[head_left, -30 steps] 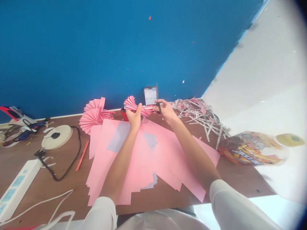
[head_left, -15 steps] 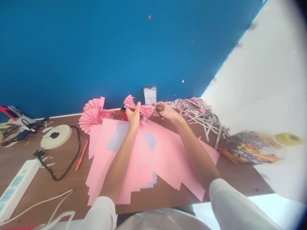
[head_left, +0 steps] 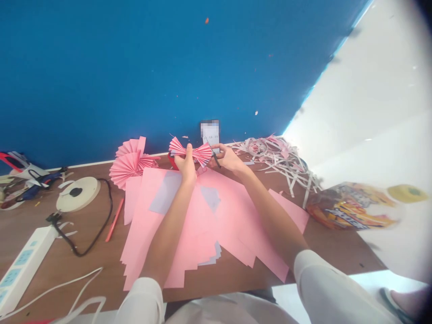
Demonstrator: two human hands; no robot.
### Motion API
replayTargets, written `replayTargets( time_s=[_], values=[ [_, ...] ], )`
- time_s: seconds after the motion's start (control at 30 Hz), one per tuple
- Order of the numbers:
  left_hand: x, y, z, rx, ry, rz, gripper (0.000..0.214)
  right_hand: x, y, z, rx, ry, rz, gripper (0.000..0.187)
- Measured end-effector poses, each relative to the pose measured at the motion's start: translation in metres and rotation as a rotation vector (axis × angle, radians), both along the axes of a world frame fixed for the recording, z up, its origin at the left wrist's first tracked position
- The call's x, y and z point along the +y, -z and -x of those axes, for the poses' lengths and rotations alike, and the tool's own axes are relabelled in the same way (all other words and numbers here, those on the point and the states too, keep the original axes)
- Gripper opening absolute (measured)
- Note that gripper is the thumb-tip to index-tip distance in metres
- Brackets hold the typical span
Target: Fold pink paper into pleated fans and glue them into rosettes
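My left hand (head_left: pixel 185 170) is shut on the middle of a pleated pink paper fan (head_left: pixel 191 153), pinched into a bow shape. My right hand (head_left: pixel 229 159) holds small black-handled scissors (head_left: pixel 214 155) at the fan's right end, with the blades close to the pleats. Whether the blades touch the paper is hard to tell. Below my forearms lie overlapping pink paper sheets (head_left: pixel 232 202). A finished pink paper rosette (head_left: pixel 130 164) stands to the left of my left hand, apart from it.
Around the sheets are a red marker (head_left: pixel 114 220), a white tape reel (head_left: pixel 77 194) with black cable (head_left: pixel 91 245), and a white power strip (head_left: pixel 23 261). Paper strips (head_left: pixel 276 164) are heaped at the right, near a snack bag (head_left: pixel 351 207). A blue wall rises behind.
The scissors have tilted from upright to lying against the fan's right end. The fan has turned level and shifted slightly left with both hands.
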State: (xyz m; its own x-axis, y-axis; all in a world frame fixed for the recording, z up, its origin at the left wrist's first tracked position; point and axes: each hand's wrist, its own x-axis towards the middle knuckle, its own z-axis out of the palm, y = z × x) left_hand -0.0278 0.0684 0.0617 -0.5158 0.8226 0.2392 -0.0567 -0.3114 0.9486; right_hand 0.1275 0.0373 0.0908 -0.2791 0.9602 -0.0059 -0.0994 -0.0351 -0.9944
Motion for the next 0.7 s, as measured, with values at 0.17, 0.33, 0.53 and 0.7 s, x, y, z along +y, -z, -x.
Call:
replayTargets(
  time_s=[0.17,0.33,0.53,0.7],
  values=[
    [-0.003,-0.002,0.004,0.090,0.018,-0.018,0.048,0.004,0.001,-0.007,-0.023,0.013,-0.014,0.056],
    [-0.008,-0.006,0.008,0.206,0.093,-0.077,0.044,0.009,-0.007,-0.019,-0.022,0.141,-0.057,0.056],
    [-0.004,0.008,0.005,0.192,0.447,0.048,0.043,0.008,-0.018,-0.033,-0.038,0.342,-0.078,0.051],
    [-0.006,0.018,0.006,0.124,0.716,0.131,0.042,0.012,-0.016,-0.044,-0.134,0.435,-0.133,0.046]
  ],
)
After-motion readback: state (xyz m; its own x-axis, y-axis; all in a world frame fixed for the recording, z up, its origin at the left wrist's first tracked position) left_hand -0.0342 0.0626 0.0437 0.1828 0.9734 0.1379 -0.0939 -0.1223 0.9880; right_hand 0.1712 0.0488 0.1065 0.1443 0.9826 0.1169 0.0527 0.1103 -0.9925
